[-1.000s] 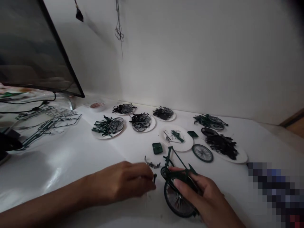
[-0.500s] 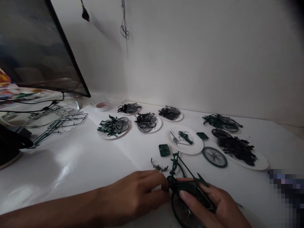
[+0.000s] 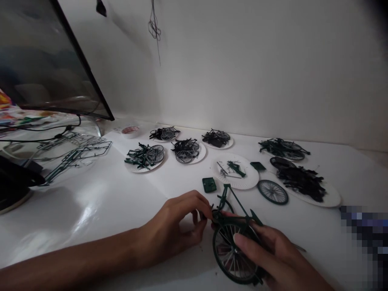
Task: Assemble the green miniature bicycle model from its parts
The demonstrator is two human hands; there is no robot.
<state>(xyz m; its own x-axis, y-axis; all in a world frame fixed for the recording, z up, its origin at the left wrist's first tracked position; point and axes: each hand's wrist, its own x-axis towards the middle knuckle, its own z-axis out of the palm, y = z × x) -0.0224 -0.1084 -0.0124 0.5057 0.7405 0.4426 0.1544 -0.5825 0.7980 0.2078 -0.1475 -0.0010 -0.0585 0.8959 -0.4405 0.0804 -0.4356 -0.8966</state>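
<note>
A dark green model bicycle (image 3: 226,226) is gripped in my right hand (image 3: 275,252). Its spoked wheel (image 3: 235,262) faces me, and the thumb presses on the wheel's spokes. My left hand (image 3: 178,226) reaches in from the left with thumb and fingers pinched beside the bicycle's crank area. A small dark part shows at those fingertips, too hidden to name. Just beyond the hands lie a small green tray-like part (image 3: 209,185) and a loose spoked wheel (image 3: 273,192). Another flat green part (image 3: 258,166) rests by the plate.
A paper plate (image 3: 253,178) holds small green and grey parts. Several more plates carry model bicycle parts, including a black pile (image 3: 303,182) at right. Green sprue frames (image 3: 69,161), a tape roll (image 3: 130,131) and a monitor (image 3: 51,60) stand left.
My left hand has lifted slightly, its fingers more arched. More of the bicycle's near wheel shows now. The grey handlebar part on the table is no longer visible. The view has shifted slightly.
</note>
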